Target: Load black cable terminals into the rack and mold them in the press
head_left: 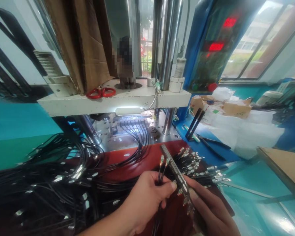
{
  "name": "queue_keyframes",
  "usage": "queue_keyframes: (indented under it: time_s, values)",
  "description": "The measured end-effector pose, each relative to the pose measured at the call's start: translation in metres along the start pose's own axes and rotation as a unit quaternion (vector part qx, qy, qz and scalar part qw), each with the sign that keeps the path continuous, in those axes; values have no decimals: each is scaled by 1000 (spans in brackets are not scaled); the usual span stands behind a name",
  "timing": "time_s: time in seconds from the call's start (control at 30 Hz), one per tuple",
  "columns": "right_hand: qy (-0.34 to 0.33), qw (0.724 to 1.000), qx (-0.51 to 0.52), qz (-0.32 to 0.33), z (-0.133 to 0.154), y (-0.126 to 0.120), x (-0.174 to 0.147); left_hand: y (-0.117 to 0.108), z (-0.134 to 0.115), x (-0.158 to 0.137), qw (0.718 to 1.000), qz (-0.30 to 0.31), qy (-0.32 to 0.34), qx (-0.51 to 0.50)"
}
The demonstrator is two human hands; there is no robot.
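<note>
My left hand (149, 196) pinches a pair of thin black cables (160, 175) between thumb and fingers. Small metal connectors (162, 160) on their ends point up past the fingers. In my right hand (208, 209) is a long, narrow metal bar (173, 167), tilted with its far end up and to the left. Several small metal connectors line the near part of the bar. The cable ends sit just left of the bar; whether they touch it I cannot tell. The bar's near end is partly hidden by my right hand.
Ahead stands a press with a white plate (137, 98) carrying red-handled scissors (100, 93). Cables run into a lit fixture (130, 126) beneath it. Black cable bundles (51, 190) lie left, connector-ended cables (191, 162) right. Tweezers (211, 147) rest on a blue surface.
</note>
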State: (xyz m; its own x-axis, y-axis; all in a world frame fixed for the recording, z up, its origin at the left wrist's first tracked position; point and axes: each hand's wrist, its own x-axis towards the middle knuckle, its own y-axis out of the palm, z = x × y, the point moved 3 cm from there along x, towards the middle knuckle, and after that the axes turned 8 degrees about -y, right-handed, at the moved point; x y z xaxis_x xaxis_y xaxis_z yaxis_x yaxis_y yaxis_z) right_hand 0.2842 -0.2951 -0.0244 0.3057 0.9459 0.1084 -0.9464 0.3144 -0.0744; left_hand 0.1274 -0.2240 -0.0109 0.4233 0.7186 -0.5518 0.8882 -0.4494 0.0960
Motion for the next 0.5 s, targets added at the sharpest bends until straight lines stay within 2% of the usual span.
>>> queue_keyframes:
  time_s: [0.17, 0.37, 0.5]
  values:
    - [-6, 999, 11, 35, 0, 1, 1, 1, 0, 1, 1000, -7, -15, 4]
    - [-31, 995, -36, 93, -4, 0, 3, 0, -2, 2, 1000, 17, -24, 6]
    - [-71, 992, -71, 80, -7, 1, 2, -3, -6, 3, 998, 36, -43, -8]
